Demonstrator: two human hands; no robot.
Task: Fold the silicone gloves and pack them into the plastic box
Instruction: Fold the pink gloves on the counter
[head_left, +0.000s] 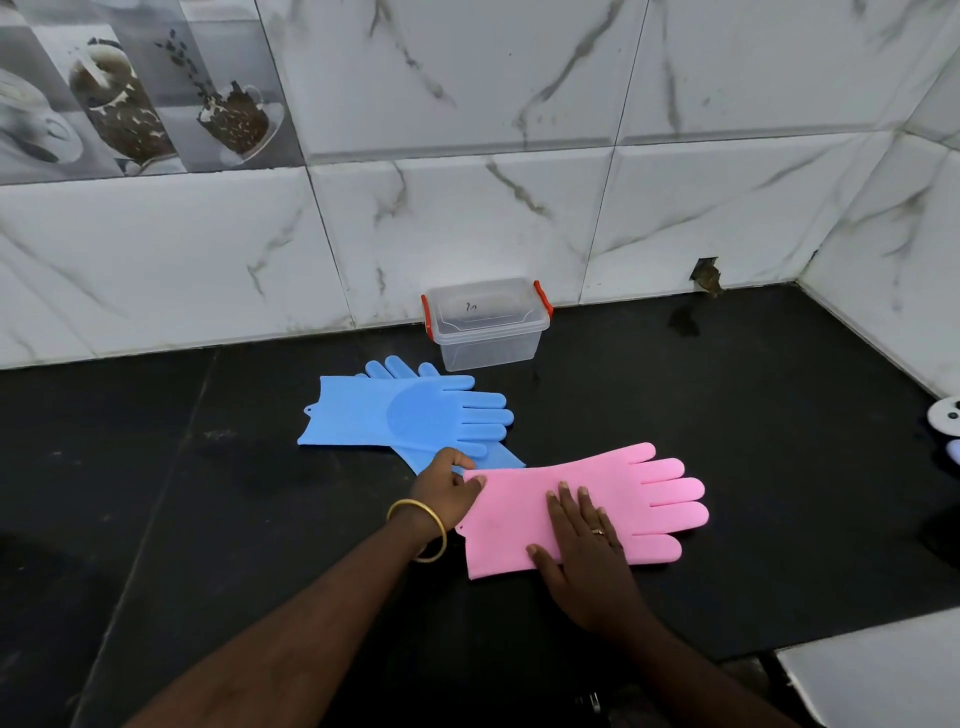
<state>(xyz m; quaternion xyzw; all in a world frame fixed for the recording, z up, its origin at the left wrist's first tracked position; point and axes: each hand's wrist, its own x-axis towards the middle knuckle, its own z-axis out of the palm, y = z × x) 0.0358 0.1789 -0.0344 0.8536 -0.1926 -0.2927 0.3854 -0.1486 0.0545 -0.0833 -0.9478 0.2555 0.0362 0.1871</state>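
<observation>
Right hand (582, 551) laid flat, palm down, fingers spread, pressing the middle of the pink glove (623, 509) onto the black counter (208, 493). Left hand (447, 488) curled at the glove's cuff edge, thumb and fingertips pinching the upper cuff corner — a gold bangle (421, 530) on that wrist. Both forearms reaching in from the bottom of the frame.

Pink glove lying flat and unfolded, cuff toward the left, fingers pointing right. Blue gloves (405, 415) just behind the left hand, one crossed over the other, a cuff corner tucked beside the pink cuff. Plastic box (488, 325) farther back against the marble-tiled wall (519, 208) — lid on, orange clasps at both ends. Open counter to the left and right of the gloves; side wall closing the corner at far right, a pale slab edge (872, 670) at lower right.
</observation>
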